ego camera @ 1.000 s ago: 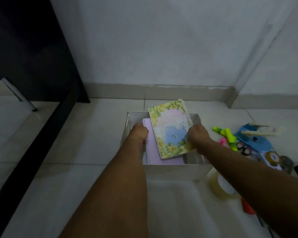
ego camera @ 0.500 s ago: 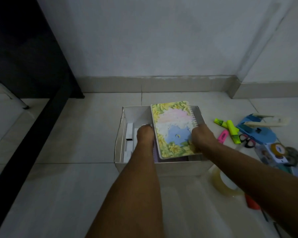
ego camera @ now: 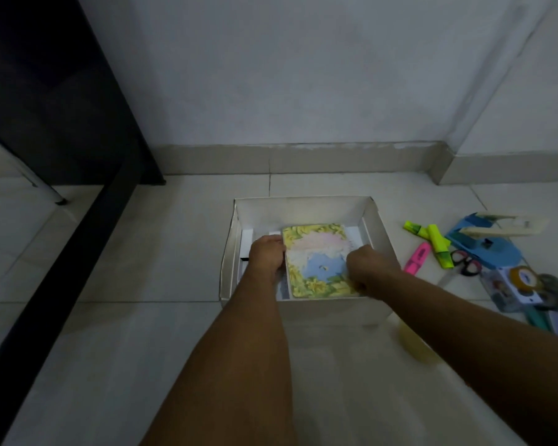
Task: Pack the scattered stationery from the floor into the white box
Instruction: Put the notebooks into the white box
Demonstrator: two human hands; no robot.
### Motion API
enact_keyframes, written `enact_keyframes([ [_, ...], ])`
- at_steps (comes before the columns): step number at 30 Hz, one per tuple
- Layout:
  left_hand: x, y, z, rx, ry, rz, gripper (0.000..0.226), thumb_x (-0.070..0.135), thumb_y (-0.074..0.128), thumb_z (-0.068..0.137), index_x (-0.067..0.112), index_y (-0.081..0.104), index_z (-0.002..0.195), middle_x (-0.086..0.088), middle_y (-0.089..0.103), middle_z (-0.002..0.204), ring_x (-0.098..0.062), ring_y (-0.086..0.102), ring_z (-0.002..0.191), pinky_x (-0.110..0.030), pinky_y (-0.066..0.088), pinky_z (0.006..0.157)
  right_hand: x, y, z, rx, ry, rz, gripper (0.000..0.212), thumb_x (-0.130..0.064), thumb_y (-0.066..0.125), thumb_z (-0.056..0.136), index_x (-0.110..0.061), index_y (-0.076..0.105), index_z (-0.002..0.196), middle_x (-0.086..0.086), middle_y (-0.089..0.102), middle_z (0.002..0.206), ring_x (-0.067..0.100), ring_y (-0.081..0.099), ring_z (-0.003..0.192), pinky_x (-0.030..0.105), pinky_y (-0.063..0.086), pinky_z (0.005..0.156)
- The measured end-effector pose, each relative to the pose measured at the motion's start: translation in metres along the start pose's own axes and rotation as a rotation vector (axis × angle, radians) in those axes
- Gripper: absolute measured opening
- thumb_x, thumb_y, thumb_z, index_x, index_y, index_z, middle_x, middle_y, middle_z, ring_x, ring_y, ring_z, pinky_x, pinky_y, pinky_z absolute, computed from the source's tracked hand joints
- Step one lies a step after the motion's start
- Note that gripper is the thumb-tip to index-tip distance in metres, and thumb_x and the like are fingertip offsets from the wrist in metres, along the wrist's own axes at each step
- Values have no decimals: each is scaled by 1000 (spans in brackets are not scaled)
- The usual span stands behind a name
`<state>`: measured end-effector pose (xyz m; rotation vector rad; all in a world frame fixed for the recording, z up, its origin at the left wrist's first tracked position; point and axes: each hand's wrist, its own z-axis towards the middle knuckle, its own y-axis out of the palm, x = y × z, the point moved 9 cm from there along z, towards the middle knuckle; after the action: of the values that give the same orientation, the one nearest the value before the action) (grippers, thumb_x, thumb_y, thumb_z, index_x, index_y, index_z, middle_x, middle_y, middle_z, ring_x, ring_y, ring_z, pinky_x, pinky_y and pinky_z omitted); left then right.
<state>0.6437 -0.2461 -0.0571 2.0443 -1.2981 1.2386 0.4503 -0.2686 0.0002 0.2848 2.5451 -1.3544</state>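
Observation:
The white box point(ego camera: 303, 210) stands open on the tiled floor. A spiral notebook with a yellow-green floral cover point(ego camera: 316, 252) lies almost flat inside it, toward the right. My left hand point(ego camera: 266, 256) grips the notebook's left edge with curled fingers. My right hand point(ego camera: 368, 268) holds its lower right edge, knuckles up. A pale sliver of another notebook point(ego camera: 283, 287) shows underneath at the near left. Both forearms reach in over the box's near wall.
Right of the box lie two yellow highlighters point(ego camera: 437, 241), a pink highlighter point(ego camera: 417, 257), scissors point(ego camera: 466, 263), a blue stapler-like tool point(ego camera: 477, 241) and small tape items point(ego camera: 522, 278). A clear tape roll point(ego camera: 413, 346) sits by my right forearm. Dark furniture point(ego camera: 62, 123) stands left.
The floral notebook has gone from tilted above the box's rim down into the box, lying nearly flat. Both hands lowered with it.

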Motion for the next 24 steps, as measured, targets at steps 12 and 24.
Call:
enact_keyframes([
  [12,1,-15,14,119,130,202,39,-10,55,81,5,64,116,-15,65,120,-31,61,109,-34,52,92,-16,31,28,53,-184,-304,40,-10,48,90,0,48,128,22,39,139,33,44,126,36,41,96],
  [24,2,6,16,-14,110,804,31,3,53,90,1,64,119,-14,62,127,-28,59,116,-30,47,98,-33,63,43,-100,-373,-475,62,-37,60,87,-9,39,138,20,43,134,32,42,124,35,39,101],
])
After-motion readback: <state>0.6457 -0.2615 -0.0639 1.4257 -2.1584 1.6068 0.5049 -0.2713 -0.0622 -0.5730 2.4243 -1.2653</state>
